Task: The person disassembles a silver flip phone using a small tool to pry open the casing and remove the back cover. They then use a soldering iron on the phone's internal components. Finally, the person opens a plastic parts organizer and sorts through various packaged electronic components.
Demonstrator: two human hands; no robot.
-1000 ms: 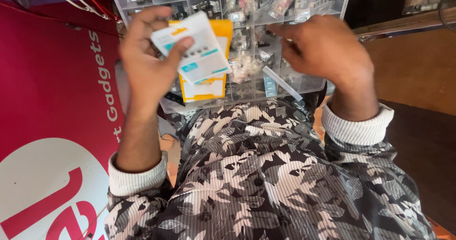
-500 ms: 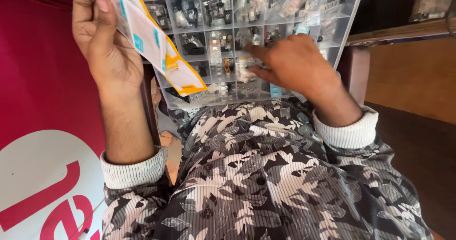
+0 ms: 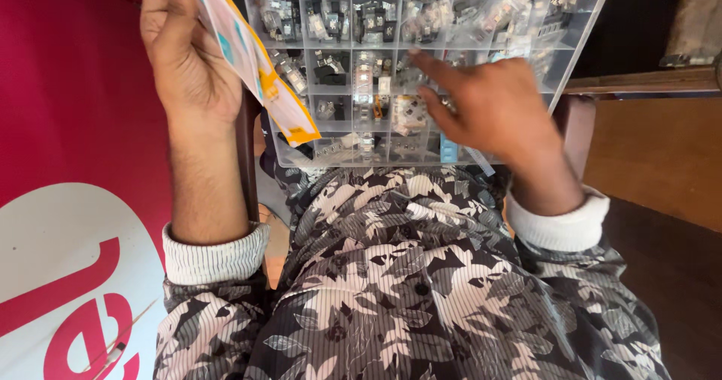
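Note:
A clear plastic compartment box (image 3: pixel 560 53) rests on my lap, its cells filled with small bagged electronic parts (image 3: pixel 368 19). My left hand (image 3: pixel 184 57) is raised at the upper left and holds a stack of flat white, yellow and blue packets (image 3: pixel 256 68) by their edge, tilted over the box's left side. Over the middle cells, my right hand (image 3: pixel 496 109) hovers with the index finger stretched out, pointing at the bagged parts; it holds nothing. Whether the fingertip touches a bag I cannot tell.
A red panel with a white circle and red lettering (image 3: pixel 68 222) fills the left side. A brown wooden surface (image 3: pixel 654 147) lies at the right, with a dark wooden edge (image 3: pixel 639 83) above it. My patterned grey shirt (image 3: pixel 406 275) fills the foreground.
My left hand has lifted the packets up and to the left, turning them edge-on. My right hand has slid down over the box's middle cells and extended its index finger.

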